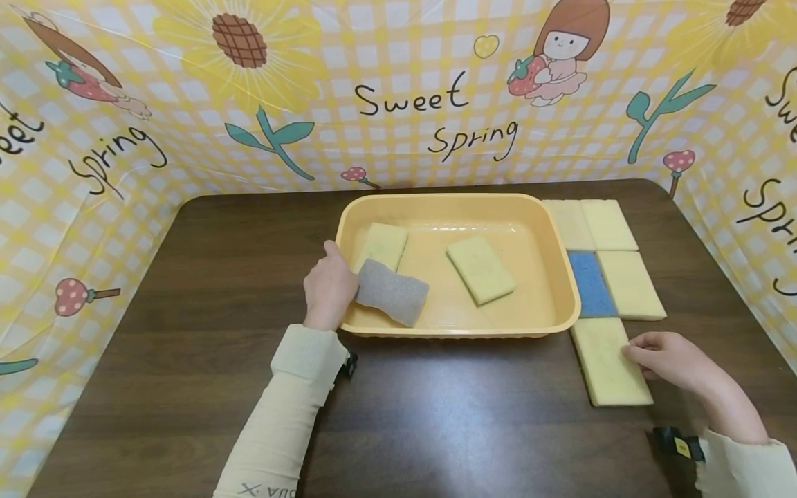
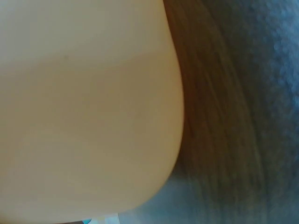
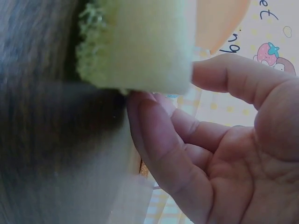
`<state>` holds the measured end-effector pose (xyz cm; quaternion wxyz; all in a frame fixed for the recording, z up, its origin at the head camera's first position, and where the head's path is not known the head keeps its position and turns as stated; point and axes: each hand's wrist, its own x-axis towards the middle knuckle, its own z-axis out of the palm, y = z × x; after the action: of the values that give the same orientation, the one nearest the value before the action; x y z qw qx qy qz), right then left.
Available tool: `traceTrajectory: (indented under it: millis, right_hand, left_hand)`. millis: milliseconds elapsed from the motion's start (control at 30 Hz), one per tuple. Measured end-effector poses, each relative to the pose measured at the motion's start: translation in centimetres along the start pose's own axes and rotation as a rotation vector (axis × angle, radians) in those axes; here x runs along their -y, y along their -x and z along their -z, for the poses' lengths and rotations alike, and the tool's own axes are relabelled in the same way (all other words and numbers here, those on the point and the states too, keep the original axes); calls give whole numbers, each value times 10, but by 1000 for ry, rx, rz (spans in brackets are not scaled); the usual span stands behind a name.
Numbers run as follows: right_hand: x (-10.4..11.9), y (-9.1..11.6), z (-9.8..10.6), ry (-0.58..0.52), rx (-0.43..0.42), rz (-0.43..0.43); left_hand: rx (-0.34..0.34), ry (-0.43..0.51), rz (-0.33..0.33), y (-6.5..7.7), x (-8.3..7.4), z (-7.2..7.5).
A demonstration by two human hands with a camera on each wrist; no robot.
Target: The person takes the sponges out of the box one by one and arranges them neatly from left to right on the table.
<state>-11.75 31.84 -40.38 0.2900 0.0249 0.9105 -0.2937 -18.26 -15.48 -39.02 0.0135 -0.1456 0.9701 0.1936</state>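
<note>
My left hand (image 1: 330, 287) grips the left rim of a yellow plastic basin (image 1: 461, 330); its fingertips are hidden. Right beside that hand, inside the basin, a wavy grey sponge (image 1: 395, 294) overlaps a yellow sponge (image 1: 385, 245). Another yellow sponge (image 1: 479, 270) lies flat on the basin floor. The basin's smooth outer wall (image 2: 93, 116) fills much of the left wrist view. My right hand (image 1: 675, 360) pinches the right edge of a flat yellow sponge (image 1: 610, 363), thumb on its face. In the right wrist view, the fingers (image 3: 159, 126) curl at the sponge's end.
Right of the basin, several sponges lie edge to edge: a blue one (image 1: 593, 283), a yellow one (image 1: 630, 283) beside it and two yellow ones behind, including the corner one (image 1: 609, 225). A patterned cloth (image 1: 398, 83) stands around the dark wooden table (image 1: 187, 346).
</note>
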Motion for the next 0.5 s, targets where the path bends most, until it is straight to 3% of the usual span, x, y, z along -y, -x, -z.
traceTrajectory:
  millis: [367, 500]
  right_hand:
    - [3, 1, 1, 0, -14, -10]
    - [3, 4, 1, 30, -60, -6]
  left_hand:
    - [-4, 4, -3, 1, 0, 1]
    - [-5, 6, -5, 1, 0, 1]
